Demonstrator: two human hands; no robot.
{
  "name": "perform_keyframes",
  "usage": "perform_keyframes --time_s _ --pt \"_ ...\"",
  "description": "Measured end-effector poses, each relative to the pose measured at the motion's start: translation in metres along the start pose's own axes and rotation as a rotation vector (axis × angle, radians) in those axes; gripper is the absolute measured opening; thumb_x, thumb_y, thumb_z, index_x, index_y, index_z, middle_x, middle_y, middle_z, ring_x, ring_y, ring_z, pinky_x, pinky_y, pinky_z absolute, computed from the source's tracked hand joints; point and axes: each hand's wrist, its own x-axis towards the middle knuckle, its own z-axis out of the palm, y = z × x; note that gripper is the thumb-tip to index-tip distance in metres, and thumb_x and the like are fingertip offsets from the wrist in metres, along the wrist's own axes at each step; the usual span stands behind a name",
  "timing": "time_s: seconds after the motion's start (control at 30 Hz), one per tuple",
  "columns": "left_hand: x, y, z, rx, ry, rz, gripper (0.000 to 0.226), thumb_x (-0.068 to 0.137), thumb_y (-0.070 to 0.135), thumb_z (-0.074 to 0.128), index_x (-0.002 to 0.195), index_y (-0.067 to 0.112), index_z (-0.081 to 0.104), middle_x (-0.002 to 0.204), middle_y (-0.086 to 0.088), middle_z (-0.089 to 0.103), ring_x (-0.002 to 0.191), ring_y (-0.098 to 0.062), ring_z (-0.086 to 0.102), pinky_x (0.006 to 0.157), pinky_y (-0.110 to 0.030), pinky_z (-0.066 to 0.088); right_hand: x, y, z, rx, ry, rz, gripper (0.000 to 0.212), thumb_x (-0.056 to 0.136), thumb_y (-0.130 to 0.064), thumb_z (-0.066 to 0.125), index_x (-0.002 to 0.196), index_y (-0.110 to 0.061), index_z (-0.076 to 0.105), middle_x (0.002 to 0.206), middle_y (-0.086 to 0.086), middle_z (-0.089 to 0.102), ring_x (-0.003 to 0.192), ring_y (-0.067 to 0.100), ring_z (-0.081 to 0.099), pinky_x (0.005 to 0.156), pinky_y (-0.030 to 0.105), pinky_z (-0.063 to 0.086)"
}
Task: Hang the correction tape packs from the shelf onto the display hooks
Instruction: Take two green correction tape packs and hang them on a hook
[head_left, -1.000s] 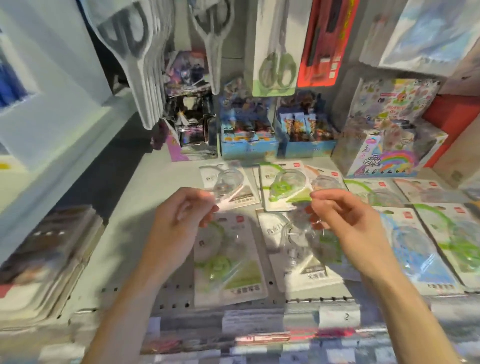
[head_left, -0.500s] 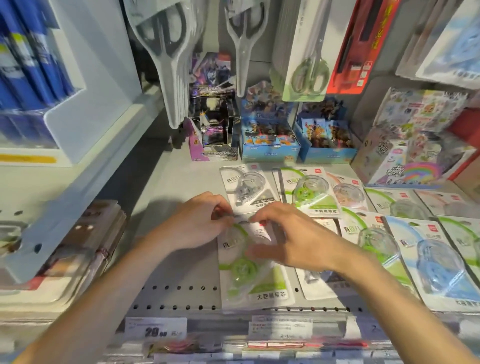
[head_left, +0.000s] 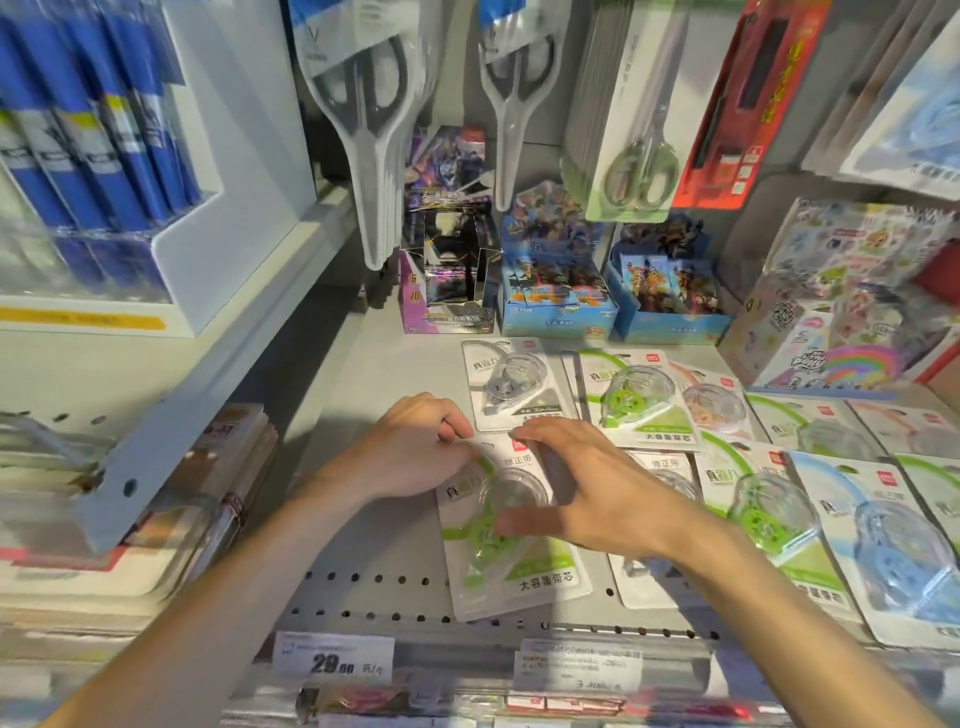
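Note:
A green correction tape pack (head_left: 540, 577) lies flat on the grey shelf (head_left: 363, 535), near its front edge. My left hand (head_left: 415, 449) is curled at the pack's top left corner, fingertips pinching its edge. My right hand (head_left: 587, 488) spans the pack from above, fingers at its top edge and thumb on the clear blister. More packs lie around it: a grey one (head_left: 511, 384), a green one (head_left: 636, 402), a blue one (head_left: 883, 540) and several others to the right. No bare display hook shows.
Packed scissors (head_left: 374, 130) hang from hooks above the shelf's back. Trading-card boxes (head_left: 556, 280) and a rainbow sticker box (head_left: 826, 338) stand along the rear. Stacked packs (head_left: 156, 519) fill the lower left. Price tags (head_left: 332, 660) line the front rail.
Both hands came down from mid-air and closed in on the green pack on the shelf. The camera tilted up and left; over the last half second the hands barely moved.

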Motion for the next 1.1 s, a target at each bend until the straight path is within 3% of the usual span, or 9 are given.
perform_keyframes --time_s 0.27,0.4,0.47,0.57,0.63,0.77,0.87,1.0,1.1 --pt "-0.001 -0.002 -0.002 0.017 -0.022 -0.046 0.008 0.092 0.033 0.064 0.085 0.037 0.06 0.098 0.015 0.054 0.095 0.001 0.051 0.071 -0.011 0.035 0.0 0.006 0.004 0.068 0.003 0.022 0.109 0.066 -0.084 0.072 0.156 -0.034 0.035 0.154 -0.014 0.042 0.141 0.006 0.034 0.115 0.024 0.03" --pt "-0.005 -0.007 -0.012 -0.015 0.029 -0.115 0.011 0.093 0.043 0.066 0.093 0.032 0.064 0.092 0.016 0.061 0.084 0.004 0.055 0.063 -0.013 0.036 0.006 0.007 -0.005 0.258 -0.008 0.04 0.087 0.081 -0.056 0.08 0.154 -0.027 0.043 0.158 -0.009 0.047 0.144 0.007 0.042 0.123 0.034 0.033" --pt "-0.007 -0.008 -0.017 0.003 0.07 -0.136 0.015 0.092 0.046 0.066 0.093 0.031 0.067 0.088 0.016 0.064 0.079 0.005 0.055 0.057 -0.01 0.034 0.004 0.005 0.0 0.206 0.055 0.029 0.075 0.085 -0.062 0.073 0.148 -0.028 0.049 0.15 -0.011 0.053 0.139 0.007 0.048 0.119 0.033 0.038" --pt "-0.008 -0.007 -0.019 -0.078 0.088 -0.142 0.011 0.09 0.039 0.068 0.091 0.029 0.069 0.083 0.012 0.066 0.079 -0.005 0.061 0.063 -0.019 0.039 -0.002 -0.012 0.013 0.039 0.112 0.008 0.102 0.071 -0.093 0.045 0.147 -0.026 0.049 0.142 -0.006 0.056 0.132 0.013 0.049 0.112 0.03 0.041" --pt "-0.009 -0.005 -0.02 -0.13 0.096 -0.135 0.009 0.089 0.034 0.067 0.092 0.026 0.07 0.083 0.01 0.067 0.081 -0.012 0.062 0.07 -0.026 0.046 -0.001 -0.018 0.022 -0.023 0.133 -0.029 0.119 0.061 -0.097 0.038 0.151 -0.019 0.046 0.14 -0.001 0.056 0.129 0.018 0.05 0.11 0.034 0.042" --pt "-0.01 -0.006 -0.024 -0.19 0.139 -0.146 0.009 0.09 0.03 0.067 0.095 0.024 0.072 0.089 0.003 0.072 0.085 -0.016 0.066 0.081 -0.031 0.052 0.006 -0.021 0.028 0.021 0.163 -0.072 0.095 0.08 -0.066 0.071 0.156 -0.02 0.037 0.146 -0.001 0.051 0.134 0.017 0.045 0.112 0.03 0.038" --pt "-0.012 -0.012 -0.027 -0.241 0.133 -0.149 0.008 0.092 0.031 0.068 0.096 0.026 0.072 0.089 0.005 0.071 0.085 -0.015 0.065 0.083 -0.033 0.053 0.01 -0.023 0.03 0.06 0.174 -0.081 0.095 0.082 -0.045 0.079 0.16 -0.023 0.03 0.155 -0.004 0.046 0.138 0.011 0.039 0.108 0.018 0.03" --pt "-0.014 -0.016 -0.03 -0.306 0.103 -0.168 0.014 0.095 0.04 0.067 0.098 0.028 0.073 0.095 0.007 0.074 0.093 -0.011 0.066 0.074 -0.026 0.047 0.016 -0.024 0.027 0.095 0.245 -0.095 0.097 0.079 -0.038 0.084 0.159 -0.024 0.031 0.153 -0.004 0.049 0.135 0.008 0.041 0.1 0.009 0.024" --pt "-0.015 -0.011 -0.033 -0.452 0.071 -0.177 0.024 0.094 0.044 0.069 0.098 0.021 0.075 0.085 0.006 0.078 0.081 -0.008 0.068 0.071 -0.026 0.047 0.02 -0.021 0.019 0.153 0.321 -0.093 0.095 0.078 -0.042 0.083 0.157 -0.031 0.032 0.148 -0.011 0.049 0.135 0.005 0.042 0.099 0.008 0.026"
